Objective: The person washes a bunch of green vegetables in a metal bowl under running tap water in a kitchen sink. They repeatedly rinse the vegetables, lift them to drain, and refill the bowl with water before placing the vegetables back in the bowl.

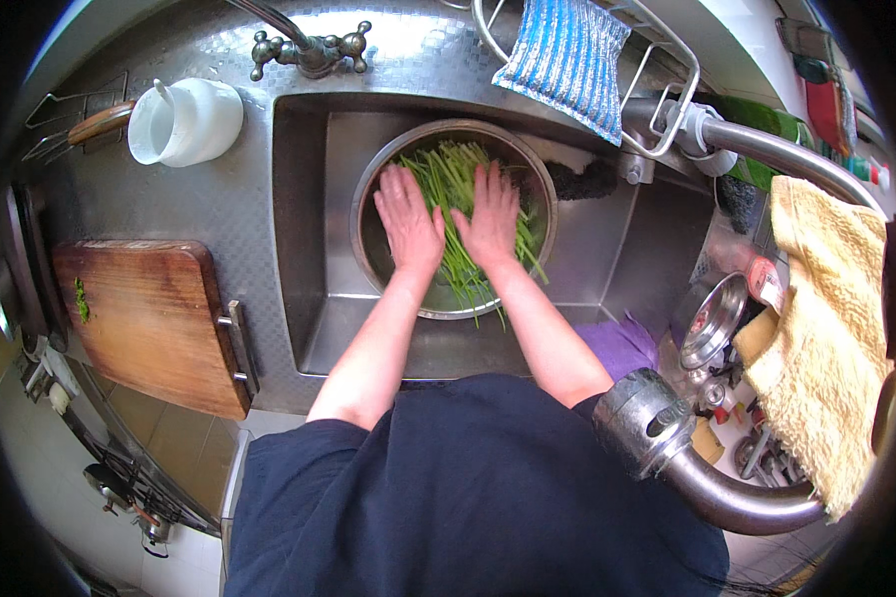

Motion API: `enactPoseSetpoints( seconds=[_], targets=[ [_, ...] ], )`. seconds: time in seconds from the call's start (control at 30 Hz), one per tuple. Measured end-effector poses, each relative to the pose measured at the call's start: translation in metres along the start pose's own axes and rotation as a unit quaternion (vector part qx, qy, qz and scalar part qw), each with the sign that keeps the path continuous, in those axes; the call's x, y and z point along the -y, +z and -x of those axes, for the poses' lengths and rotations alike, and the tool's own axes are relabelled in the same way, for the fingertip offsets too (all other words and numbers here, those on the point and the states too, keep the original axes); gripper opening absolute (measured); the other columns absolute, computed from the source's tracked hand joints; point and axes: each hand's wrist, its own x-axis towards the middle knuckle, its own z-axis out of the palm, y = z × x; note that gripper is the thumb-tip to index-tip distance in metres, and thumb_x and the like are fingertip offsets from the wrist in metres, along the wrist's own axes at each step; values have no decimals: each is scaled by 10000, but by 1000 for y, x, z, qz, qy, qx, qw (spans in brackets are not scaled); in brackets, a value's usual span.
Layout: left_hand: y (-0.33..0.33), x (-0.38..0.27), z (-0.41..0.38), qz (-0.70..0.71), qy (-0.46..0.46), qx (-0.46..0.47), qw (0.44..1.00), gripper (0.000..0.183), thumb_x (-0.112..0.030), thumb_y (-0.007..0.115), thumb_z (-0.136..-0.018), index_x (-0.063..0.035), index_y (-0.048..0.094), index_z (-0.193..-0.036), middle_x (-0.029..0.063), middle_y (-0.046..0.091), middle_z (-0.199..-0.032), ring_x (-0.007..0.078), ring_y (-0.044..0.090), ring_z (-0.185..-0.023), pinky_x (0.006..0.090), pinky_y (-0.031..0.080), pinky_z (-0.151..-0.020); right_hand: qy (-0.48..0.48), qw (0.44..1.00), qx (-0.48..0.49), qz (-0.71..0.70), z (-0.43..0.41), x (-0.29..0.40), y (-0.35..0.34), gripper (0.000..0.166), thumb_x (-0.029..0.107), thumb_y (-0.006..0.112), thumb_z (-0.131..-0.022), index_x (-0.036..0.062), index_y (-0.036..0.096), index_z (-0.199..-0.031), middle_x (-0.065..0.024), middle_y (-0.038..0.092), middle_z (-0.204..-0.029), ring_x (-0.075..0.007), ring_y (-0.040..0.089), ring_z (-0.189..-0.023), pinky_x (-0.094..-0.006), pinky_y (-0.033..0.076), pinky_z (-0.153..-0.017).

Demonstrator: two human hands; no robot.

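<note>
A round stainless steel bowl [549,224] stands in the metal sink [306,246]. Long thin green vegetable stalks [455,175] lie in it, and some ends hang over the near rim. My left hand [409,220] rests flat, palm down, on the left side of the stalks, fingers slightly apart. On their right side lies my right hand [490,218], also palm down with fingers spread. Neither hand is closed around anything. The palms and whatever is under them are hidden.
A wooden cutting board [149,321] with green bits lies left of the sink, below a white plastic container [194,123]. The faucet [313,56] rises behind. A blue-striped silver sponge [567,63] sits on a wire rack; a yellow towel [829,321] hangs right over a metal pipe [747,496].
</note>
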Motion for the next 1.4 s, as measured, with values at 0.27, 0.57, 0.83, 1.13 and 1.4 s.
enactPoseSetpoints(
  seconds=[0.27,0.57,0.83,1.13,1.4],
  targets=[
    [17,15,10,-60,42,76,994,706,-284,570,-811,71,314,-1364,274,184,-1476,387,158,-1390,520,139,-1127,-14,998,48,26,-5,-13,-2,811,237,656,-782,64,231,-1450,-198,182,-1512,-335,176,-1405,-478,135,-1145],
    [14,6,11,-23,-16,3,1000,672,-241,560,-814,68,326,-1364,307,254,-1431,392,157,-1389,560,79,-1116,-15,996,73,46,-7,-12,-16,862,269,690,-731,57,253,-1443,-188,234,-1498,-326,194,-1402,-487,158,-1131],
    [-8,15,-57,-51,258,159,951,604,-329,522,-877,-131,339,-1418,100,276,-1495,279,230,-1389,512,158,-1117,-52,988,104,97,25,-16,-24,858,397,637,-787,11,232,-1438,-229,194,-1495,-356,178,-1397,-512,144,-1124],
    [-6,-12,-48,-121,239,147,952,746,-385,567,-837,-31,282,-1428,125,200,-1523,281,152,-1417,493,126,-1137,-29,974,178,135,49,-19,-24,983,408,735,-709,-5,213,-1431,-297,141,-1476,-427,145,-1382,-542,136,-1115],
    [-34,9,-26,-125,512,396,752,1015,-470,689,-709,-37,169,-1465,101,143,-1542,249,120,-1428,447,97,-1164,29,975,181,121,76,13,-63,1153,558,748,-626,-40,178,-1430,-322,179,-1454,-435,195,-1363,-561,151,-1101]
  ],
)
